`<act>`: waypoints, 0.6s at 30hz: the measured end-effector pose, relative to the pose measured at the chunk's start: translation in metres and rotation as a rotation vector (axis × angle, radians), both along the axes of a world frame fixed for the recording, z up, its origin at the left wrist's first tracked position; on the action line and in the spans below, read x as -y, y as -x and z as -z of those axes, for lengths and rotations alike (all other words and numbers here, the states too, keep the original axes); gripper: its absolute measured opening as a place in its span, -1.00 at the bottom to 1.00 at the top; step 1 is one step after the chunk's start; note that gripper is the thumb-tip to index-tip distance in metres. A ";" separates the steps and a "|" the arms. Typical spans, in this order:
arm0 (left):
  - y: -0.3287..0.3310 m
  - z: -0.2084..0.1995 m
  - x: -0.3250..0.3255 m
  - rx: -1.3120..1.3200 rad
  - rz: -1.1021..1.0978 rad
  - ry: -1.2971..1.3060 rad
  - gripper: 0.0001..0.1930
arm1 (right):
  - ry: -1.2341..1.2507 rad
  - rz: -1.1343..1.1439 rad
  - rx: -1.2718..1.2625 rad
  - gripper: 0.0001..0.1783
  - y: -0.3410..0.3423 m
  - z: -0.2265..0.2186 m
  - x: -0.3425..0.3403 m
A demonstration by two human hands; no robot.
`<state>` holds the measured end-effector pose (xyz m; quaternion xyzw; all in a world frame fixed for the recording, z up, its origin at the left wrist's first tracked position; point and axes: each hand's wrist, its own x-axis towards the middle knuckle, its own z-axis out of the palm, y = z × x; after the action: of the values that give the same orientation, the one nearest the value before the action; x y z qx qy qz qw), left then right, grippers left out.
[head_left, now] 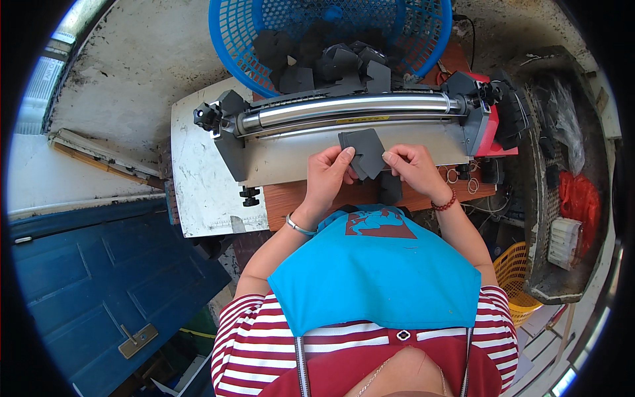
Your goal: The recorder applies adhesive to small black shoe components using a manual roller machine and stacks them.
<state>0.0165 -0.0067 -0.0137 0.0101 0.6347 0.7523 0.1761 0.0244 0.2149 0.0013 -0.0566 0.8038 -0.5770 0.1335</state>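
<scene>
Between my two hands, in front of a roller machine [350,112], is a small stack of dark grey cut sheet pieces [365,151]. My left hand [327,171] is closed on the stack's left side, thumb on top. At its right edge my right hand [415,171] pinches the same pieces. Another dark piece [390,190] lies just below, at the table's near edge. The machine has a shiny metal roller with a black knob at each end and a pale metal plate in front, over which the stack is held.
Behind the machine a blue plastic basket [231,49] holds many dark grey pieces. A white board [205,178] lies at left on the reddish table [291,202]. A blue door [99,284] is at lower left. At right are a yellow basket [516,271] and a red plastic bag [579,205].
</scene>
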 end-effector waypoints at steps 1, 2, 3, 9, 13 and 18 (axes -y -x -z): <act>0.000 -0.001 -0.001 -0.001 0.001 0.000 -0.77 | 0.000 0.001 -0.001 -0.69 0.000 0.002 0.000; 0.000 -0.003 -0.003 0.032 -0.020 -0.068 -0.76 | -0.054 -0.004 -0.087 -0.68 -0.001 0.005 0.001; 0.000 -0.004 -0.004 0.065 -0.040 -0.136 -0.76 | -0.108 -0.009 -0.174 -0.67 -0.001 0.006 0.001; 0.001 -0.008 -0.005 0.120 -0.071 -0.204 -0.74 | 0.023 0.051 -0.024 -0.65 0.001 0.005 0.001; 0.003 0.000 0.000 0.049 -0.109 -0.181 -0.75 | 0.022 0.100 -0.044 -0.64 0.004 0.008 -0.002; 0.005 -0.001 0.007 -0.036 -0.160 -0.035 -0.73 | -0.444 0.033 -0.016 -0.57 0.029 0.008 -0.018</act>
<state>0.0114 -0.0141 -0.0131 -0.0240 0.6234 0.7746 0.1039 -0.0044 0.2324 -0.0069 -0.0172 0.9129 -0.3877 0.1268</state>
